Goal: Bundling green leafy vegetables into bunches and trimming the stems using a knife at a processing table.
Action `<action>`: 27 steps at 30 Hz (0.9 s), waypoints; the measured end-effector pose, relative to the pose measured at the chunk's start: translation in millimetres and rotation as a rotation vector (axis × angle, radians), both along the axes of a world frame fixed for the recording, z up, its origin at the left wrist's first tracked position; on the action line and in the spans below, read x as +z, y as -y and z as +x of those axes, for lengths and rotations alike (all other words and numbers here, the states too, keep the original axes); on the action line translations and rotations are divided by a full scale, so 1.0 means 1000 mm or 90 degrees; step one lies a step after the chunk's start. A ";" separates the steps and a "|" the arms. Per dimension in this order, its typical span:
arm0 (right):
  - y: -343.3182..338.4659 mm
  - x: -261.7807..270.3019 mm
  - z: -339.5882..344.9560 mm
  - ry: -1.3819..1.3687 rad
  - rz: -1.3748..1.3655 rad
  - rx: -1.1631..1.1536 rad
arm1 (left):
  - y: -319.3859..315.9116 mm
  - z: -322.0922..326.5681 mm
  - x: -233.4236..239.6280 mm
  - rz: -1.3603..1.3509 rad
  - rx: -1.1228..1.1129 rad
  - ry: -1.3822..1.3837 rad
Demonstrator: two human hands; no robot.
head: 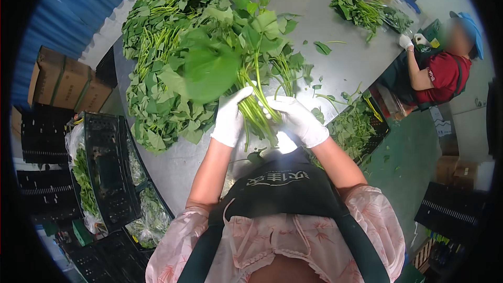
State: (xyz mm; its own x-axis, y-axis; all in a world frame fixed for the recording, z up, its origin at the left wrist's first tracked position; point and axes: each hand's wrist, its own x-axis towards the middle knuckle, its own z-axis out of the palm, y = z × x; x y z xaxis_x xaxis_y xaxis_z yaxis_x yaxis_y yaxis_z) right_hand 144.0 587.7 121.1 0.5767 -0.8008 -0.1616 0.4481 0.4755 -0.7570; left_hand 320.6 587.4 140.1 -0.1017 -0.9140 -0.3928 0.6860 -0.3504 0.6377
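Observation:
Both hands wear white gloves. My left hand point(232, 116) is closed around a bunch of leafy green stems point(251, 116) held over the metal table. My right hand point(296, 116) grips stems at the right side of the same bunch, near their lower ends. The bunch's leaves point away from me, and one large leaf in front is blurred. A big heap of leafy greens point(157, 86) lies on the table to the left and beyond. Single leaves and bits, such as a loose leaf point(323, 48), are scattered to the right.
Another leafy bunch point(355, 6) lies at the far right of the metal table point(173, 181). A co-worker point(436, 70) with gloved hands stands there. A black crate of greens point(379, 124) is at the table's right edge. Crates point(112, 173) with bagged greens and cardboard boxes point(65, 80) stand left.

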 end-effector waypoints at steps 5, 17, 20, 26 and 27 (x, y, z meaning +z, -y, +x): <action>-0.004 0.017 0.002 -0.052 0.107 -0.066 | 0.008 0.002 -0.018 -0.043 0.125 0.083; -0.014 0.008 0.022 -0.533 -0.497 -0.370 | 0.004 0.000 -0.017 -0.094 0.052 0.105; -0.013 0.008 0.015 -0.599 -0.575 -0.311 | 0.008 0.000 -0.029 -0.084 0.009 -0.066; -0.024 -0.021 -0.032 0.040 0.046 -0.410 | 0.004 -0.014 0.000 -0.075 0.071 0.151; -0.026 -0.029 -0.041 0.123 0.116 -0.461 | 0.004 -0.017 -0.007 -0.087 0.135 0.156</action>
